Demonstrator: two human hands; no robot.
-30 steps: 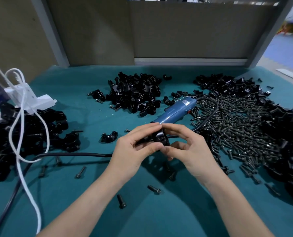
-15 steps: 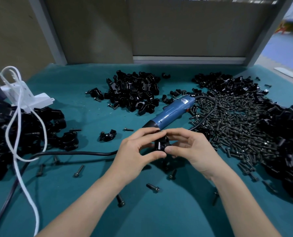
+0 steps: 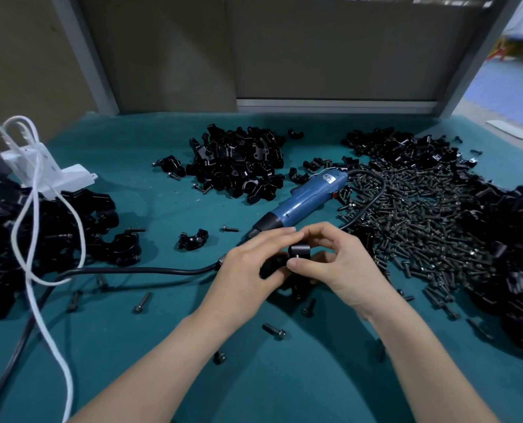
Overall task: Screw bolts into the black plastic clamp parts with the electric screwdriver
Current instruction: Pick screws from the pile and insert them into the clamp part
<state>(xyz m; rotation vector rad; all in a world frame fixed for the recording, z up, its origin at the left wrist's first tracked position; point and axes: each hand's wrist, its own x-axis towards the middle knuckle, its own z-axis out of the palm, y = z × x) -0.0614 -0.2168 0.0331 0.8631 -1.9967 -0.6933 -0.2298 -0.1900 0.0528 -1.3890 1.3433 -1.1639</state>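
— Where are the hands?
— Low in the centre. The left hand [image 3: 248, 270] and the right hand [image 3: 342, 270] meet there. Both have curled fingers and pinch one black clamp part [image 3: 299, 251] between thumbs and fingertips, above the green table [image 3: 132, 346].
— And the electric screwdriver [image 3: 302, 199]?
— Just behind the hands, lying on the table with nobody gripping it. Its blue body slants toward the upper right.
— Bolts?
— A wide heap of bolts [image 3: 421, 215] fills the right side, and one loose bolt [image 3: 274, 330] lies below the hands.
— More clamps?
— A pile of clamp parts [image 3: 238, 160] at upper centre, and an assembled pile [image 3: 55, 221] at the left edge, crossed by a white cord [image 3: 34, 239].
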